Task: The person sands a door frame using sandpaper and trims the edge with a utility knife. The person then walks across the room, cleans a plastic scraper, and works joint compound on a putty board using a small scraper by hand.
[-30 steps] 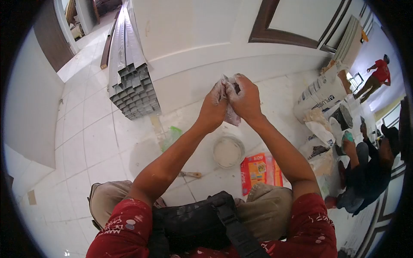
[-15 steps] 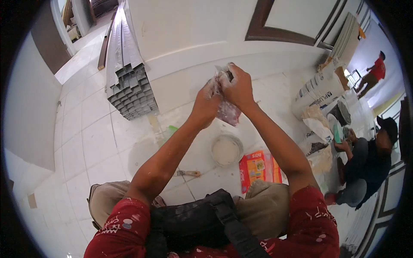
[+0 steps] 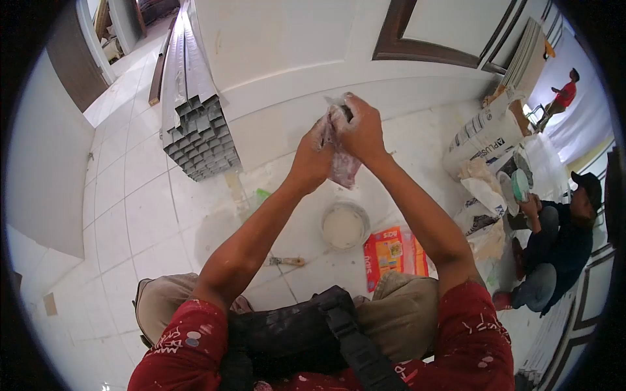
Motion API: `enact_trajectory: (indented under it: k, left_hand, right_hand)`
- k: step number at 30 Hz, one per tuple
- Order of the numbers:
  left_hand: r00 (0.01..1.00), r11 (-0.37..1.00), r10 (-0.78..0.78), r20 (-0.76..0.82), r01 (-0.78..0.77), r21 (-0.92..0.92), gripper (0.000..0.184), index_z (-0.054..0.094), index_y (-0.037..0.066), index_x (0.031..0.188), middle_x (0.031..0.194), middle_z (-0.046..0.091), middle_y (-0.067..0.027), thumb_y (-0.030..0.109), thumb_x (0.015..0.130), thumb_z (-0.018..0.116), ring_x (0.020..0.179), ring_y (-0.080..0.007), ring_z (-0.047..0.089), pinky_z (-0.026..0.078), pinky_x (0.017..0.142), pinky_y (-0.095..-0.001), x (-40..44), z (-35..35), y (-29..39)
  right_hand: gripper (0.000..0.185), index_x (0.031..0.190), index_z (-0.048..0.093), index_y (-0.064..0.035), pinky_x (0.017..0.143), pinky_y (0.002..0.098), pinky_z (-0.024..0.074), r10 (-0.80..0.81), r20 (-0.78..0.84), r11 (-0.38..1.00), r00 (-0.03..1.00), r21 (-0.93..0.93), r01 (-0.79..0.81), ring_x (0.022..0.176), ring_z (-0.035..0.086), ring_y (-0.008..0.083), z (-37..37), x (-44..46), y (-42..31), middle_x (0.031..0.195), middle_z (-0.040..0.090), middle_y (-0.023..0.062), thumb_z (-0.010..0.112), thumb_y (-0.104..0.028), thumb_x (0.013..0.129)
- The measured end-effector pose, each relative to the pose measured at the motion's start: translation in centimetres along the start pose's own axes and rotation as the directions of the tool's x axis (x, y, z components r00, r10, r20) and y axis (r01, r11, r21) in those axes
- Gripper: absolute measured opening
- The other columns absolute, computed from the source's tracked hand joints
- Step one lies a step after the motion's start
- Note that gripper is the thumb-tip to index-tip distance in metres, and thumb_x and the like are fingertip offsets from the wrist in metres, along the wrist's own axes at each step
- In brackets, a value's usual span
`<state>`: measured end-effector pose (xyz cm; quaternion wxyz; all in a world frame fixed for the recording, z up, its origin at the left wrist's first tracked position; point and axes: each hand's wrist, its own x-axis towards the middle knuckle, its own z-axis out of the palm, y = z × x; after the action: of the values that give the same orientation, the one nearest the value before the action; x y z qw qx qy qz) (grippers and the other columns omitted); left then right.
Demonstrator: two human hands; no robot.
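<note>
Both my hands meet in front of me, above the floor, gripping a small clear plastic bag (image 3: 343,171) that hangs down below them with something reddish in or on it. My left hand (image 3: 314,148) is closed on its left side, the fingers dusted white. On the other side my right hand (image 3: 360,130) is closed around the upper part, powder on the fingers and thumb. Beneath them a round tub (image 3: 343,225) of whitish paste stands on the tiles. An orange-and-red packet (image 3: 393,257) lies flat beside the tub. Left of that rests a paintbrush (image 3: 287,261).
A stack of metal channels (image 3: 201,140) lies along the wall at left. White sacks (image 3: 486,140) stand at right, where a crouching person (image 3: 554,241) holds a green bowl (image 3: 520,185). Farther back is a person in red (image 3: 566,95). Something bright green (image 3: 262,193) lies on the floor.
My hands stay almost in place, with the bag shifting slightly. The crouching person's green bowl has been raised and turned. The person in red at the back has changed posture.
</note>
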<state>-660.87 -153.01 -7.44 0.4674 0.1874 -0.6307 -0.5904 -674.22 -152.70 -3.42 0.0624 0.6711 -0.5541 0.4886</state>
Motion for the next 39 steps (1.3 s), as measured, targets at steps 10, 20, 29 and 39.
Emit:
enact_trajectory:
  k: [10,20,29,39]
  left_hand:
    - [0.997,0.998,-0.069,-0.027,0.069,-0.006,0.046,0.039,-0.002,0.142,0.132,0.054,-0.0141,0.003,0.096,0.045,0.119,-0.0207,0.052,0.041,0.102,-0.0321,0.4,-0.2,0.4]
    - [1.0,1.0,-0.016,-0.011,0.015,-0.024,0.049,0.038,-0.002,0.143,0.133,0.054,-0.0143,0.001,0.094,0.045,0.121,-0.0198,0.051,0.04,0.104,-0.0324,0.3,-0.4,-0.2]
    - [0.999,1.0,-0.015,-0.04,0.016,0.012,0.036,0.052,-0.002,0.124,0.111,0.062,-0.0097,-0.002,0.089,0.044,0.099,-0.0155,0.058,0.047,0.089,-0.0297,0.5,-1.0,0.0]
    - [0.994,0.989,-0.105,-0.006,0.104,-0.102,0.028,0.056,-0.002,0.114,0.097,0.063,-0.008,0.001,0.087,0.048,0.086,-0.0137,0.059,0.05,0.078,-0.0291,1.2,-1.9,0.0]
  right_hand:
    - [0.013,0.086,0.058,0.0018,0.066,0.0428,0.048,0.085,0.068,0.99,0.994,0.109,-0.092,0.073,0.06,0.0427,0.3,0.0,-0.9,0.081,0.061,0.0232,0.059,-0.01,0.08]
    - [0.017,0.086,0.06,-0.0002,0.062,0.0363,0.0465,0.135,0.024,0.977,0.991,0.166,-0.137,0.06,0.054,0.026,0.8,-0.3,-0.7,0.069,0.058,0.017,0.063,-0.016,0.086]
    - [0.016,0.086,0.061,-0.0005,0.061,0.0345,0.0453,0.174,-0.016,0.982,0.985,0.073,-0.172,0.06,0.052,0.0221,0.3,-0.7,1.5,0.069,0.057,0.0143,0.062,-0.016,0.087]
    - [0.019,0.097,0.063,0.0016,0.07,0.0354,0.0484,0.243,-0.023,0.97,0.97,0.008,-0.243,0.077,0.064,0.029,-2.3,1.3,4.2,0.091,0.068,0.0169,0.061,-0.015,0.089]
